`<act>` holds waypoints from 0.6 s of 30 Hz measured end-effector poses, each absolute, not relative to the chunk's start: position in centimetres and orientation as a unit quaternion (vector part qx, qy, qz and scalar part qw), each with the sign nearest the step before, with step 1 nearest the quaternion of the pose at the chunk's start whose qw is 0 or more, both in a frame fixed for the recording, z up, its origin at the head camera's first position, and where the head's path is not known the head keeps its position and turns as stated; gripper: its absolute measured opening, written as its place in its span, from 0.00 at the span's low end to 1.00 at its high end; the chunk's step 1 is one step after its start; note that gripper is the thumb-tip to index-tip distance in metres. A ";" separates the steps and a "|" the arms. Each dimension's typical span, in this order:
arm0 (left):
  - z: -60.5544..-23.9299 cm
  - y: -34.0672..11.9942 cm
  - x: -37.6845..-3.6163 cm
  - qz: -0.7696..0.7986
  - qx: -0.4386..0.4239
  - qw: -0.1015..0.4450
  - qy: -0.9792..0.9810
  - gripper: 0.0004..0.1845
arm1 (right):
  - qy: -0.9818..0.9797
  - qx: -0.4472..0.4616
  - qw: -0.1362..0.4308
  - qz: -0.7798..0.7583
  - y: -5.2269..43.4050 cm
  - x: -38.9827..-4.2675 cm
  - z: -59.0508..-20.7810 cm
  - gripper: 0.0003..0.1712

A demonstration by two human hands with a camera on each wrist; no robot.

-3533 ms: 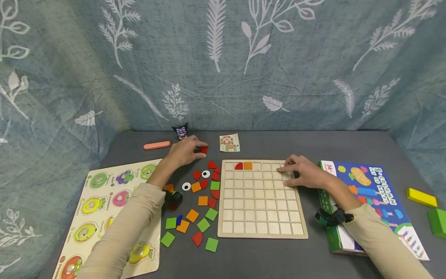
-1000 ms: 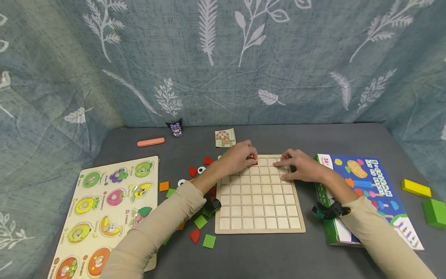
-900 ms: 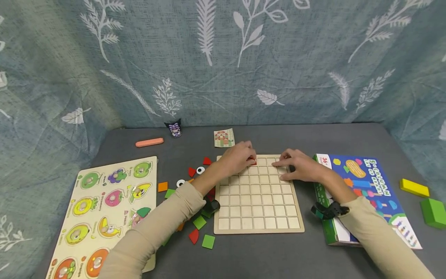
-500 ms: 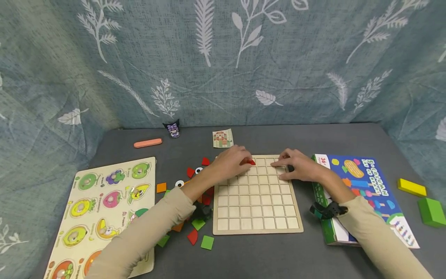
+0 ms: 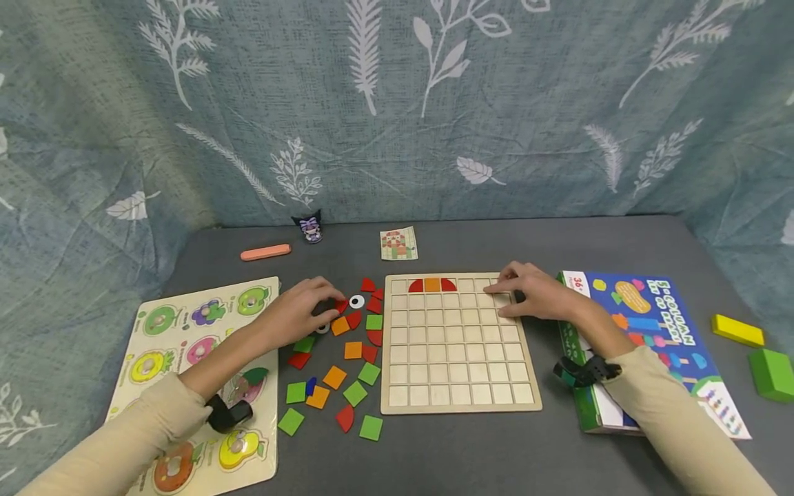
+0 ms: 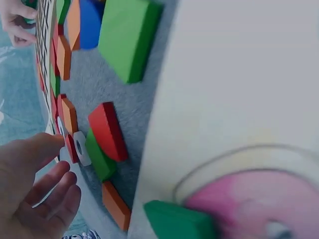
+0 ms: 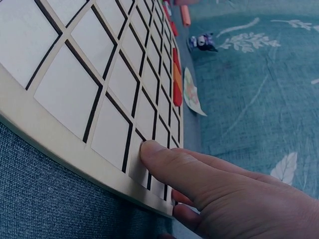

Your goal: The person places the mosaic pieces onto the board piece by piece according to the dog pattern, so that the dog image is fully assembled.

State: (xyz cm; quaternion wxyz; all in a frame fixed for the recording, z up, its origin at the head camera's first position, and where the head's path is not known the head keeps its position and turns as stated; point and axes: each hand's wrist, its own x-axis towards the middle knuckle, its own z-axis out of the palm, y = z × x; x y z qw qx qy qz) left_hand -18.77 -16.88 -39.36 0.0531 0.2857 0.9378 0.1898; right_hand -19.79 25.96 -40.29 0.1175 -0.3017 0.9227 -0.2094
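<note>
Left hand [image 5: 298,317] rests among loose tiles, fingertips touching a red tile [image 5: 342,305]; whether it pinches cannot be told. Right hand [image 5: 533,296], fingers extended, presses the grid board [image 5: 459,406].

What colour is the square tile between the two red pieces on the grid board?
Orange tile; head view shows it best.
</note>
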 end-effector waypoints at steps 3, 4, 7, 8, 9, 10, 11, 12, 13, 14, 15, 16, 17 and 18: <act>-39.4 -17.5 -18.1 0.188 0.285 0.059 0.938 0.12 | 0.922 -0.303 0.117 -0.210 25.9 -19.8 -40.4 0.27; -39.4 -17.5 -17.9 0.189 0.285 0.060 0.938 0.12 | 0.922 -0.302 0.117 -0.210 26.0 -19.8 -40.4 0.27; -39.5 -17.4 -17.7 0.187 0.278 0.054 0.941 0.12 | 0.922 -0.302 0.117 -0.213 26.0 -19.8 -40.3 0.27; -39.5 -17.4 -17.7 0.186 0.277 0.049 0.941 0.12 | 0.922 -0.302 0.115 -0.215 26.0 -19.8 -40.3 0.27; -39.6 -17.3 -17.7 0.185 0.275 0.042 0.943 0.12 | 0.921 -0.303 0.115 -0.216 26.0 -19.8 -40.3 0.27; -39.6 -17.2 -17.7 0.183 0.274 0.035 0.944 0.11 | 0.921 -0.304 0.114 -0.216 26.0 -19.8 -40.3 0.27; -39.7 -17.1 -17.7 0.181 0.271 0.028 0.945 0.11 | 0.921 -0.304 0.113 -0.217 26.0 -19.7 -40.2 0.26; -39.7 -17.1 -17.7 0.179 0.271 0.021 0.945 0.11 | 0.921 -0.306 0.112 -0.216 26.0 -19.7 -40.2 0.26; -39.8 -17.0 -17.8 0.178 0.271 0.015 0.946 0.11 | 0.921 -0.306 0.111 -0.215 25.9 -19.7 -40.2 0.26; -39.8 -17.0 -17.8 0.178 0.272 0.010 0.946 0.10 | 0.920 -0.307 0.112 -0.216 25.9 -19.7 -40.2 0.26; -39.9 -16.9 -17.8 0.178 0.271 0.009 0.946 0.10 | 0.920 -0.305 0.114 -0.218 25.9 -19.7 -40.2 0.26; -39.9 -16.9 -17.9 0.178 0.270 0.008 0.946 0.10 | 0.920 -0.305 0.115 -0.218 25.9 -19.6 -40.2 0.26; -40.0 -16.8 -17.9 0.179 0.268 0.008 0.947 0.10 | 0.920 -0.303 0.117 -0.218 25.8 -19.6 -40.1 0.26; -40.1 -16.7 -18.0 0.180 0.265 0.009 0.947 0.09 | 0.920 -0.303 0.118 -0.219 25.8 -19.6 -40.1 0.26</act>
